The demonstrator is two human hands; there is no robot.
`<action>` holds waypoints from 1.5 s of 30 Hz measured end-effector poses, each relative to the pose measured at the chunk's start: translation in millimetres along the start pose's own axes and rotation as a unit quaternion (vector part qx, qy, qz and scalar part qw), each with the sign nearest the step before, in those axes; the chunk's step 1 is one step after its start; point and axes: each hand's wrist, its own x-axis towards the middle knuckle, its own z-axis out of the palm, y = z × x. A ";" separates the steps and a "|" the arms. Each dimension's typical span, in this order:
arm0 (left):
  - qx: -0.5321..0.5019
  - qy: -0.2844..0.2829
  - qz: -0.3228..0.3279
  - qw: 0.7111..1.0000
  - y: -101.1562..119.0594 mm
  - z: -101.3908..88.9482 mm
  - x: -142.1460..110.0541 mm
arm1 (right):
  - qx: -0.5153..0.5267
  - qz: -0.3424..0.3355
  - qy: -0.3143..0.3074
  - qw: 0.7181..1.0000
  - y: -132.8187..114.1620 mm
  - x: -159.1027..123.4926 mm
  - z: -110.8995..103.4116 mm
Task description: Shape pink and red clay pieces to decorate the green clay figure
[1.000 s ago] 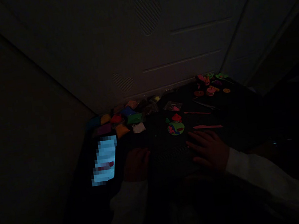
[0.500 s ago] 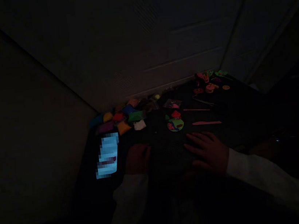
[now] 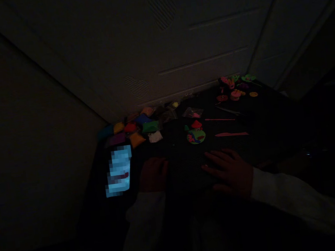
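In dim light my right hand (image 3: 230,170) lies flat on the dark table, fingers spread and nothing in it. My left hand (image 3: 154,174) rests on the table with its fingers curled in; no object shows in it. Left of it a phone (image 3: 119,171) glows, its screen partly blurred out. Beyond the hands, between them, sits a round green clay piece (image 3: 200,136) with blue, pink and red bits on it. A red clay cone (image 3: 196,124) and a small green cone (image 3: 186,127) touch or adjoin its far edge. A pink plastic knife (image 3: 232,134) lies beyond my right hand.
Bags of coloured clay, among them a green one (image 3: 151,127) and an orange one (image 3: 137,139), crowd the back left. A thin pink tool (image 3: 220,119) and scissors (image 3: 230,111) lie right of centre. Finished clay figures (image 3: 235,95) stand back right, before a panelled wall (image 3: 202,63).
My right hand has slid slightly to the left, still spread. My left hand stays in place. The view has tilted a little, so the table items sit slightly higher.
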 end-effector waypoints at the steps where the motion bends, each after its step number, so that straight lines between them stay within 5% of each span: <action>1: -0.002 -0.001 -0.002 1.000 0.4 -0.5 0.0 | 0.003 -0.005 0.001 1.000 -2.7 3.7 -1.4; 8: -0.005 0.007 0.003 1.000 1.3 -1.0 -0.1 | -0.018 0.050 0.021 0.998 12.7 5.7 2.0; 15: -0.007 -0.003 -0.007 1.000 1.7 -2.0 0.5 | -0.002 -0.006 0.018 1.000 -3.4 7.5 1.3; 23: -0.010 0.001 -0.003 1.000 1.4 -0.8 0.9 | -0.021 0.036 0.026 0.999 10.0 5.7 5.9; 30: -0.013 0.001 -0.003 1.000 2.5 -0.9 0.8 | -0.004 0.024 0.028 0.999 -8.4 13.0 2.3; 45: -0.011 -0.004 -0.014 1.000 3.9 -2.4 0.1 | 0.045 0.011 0.091 0.995 26.0 13.5 14.5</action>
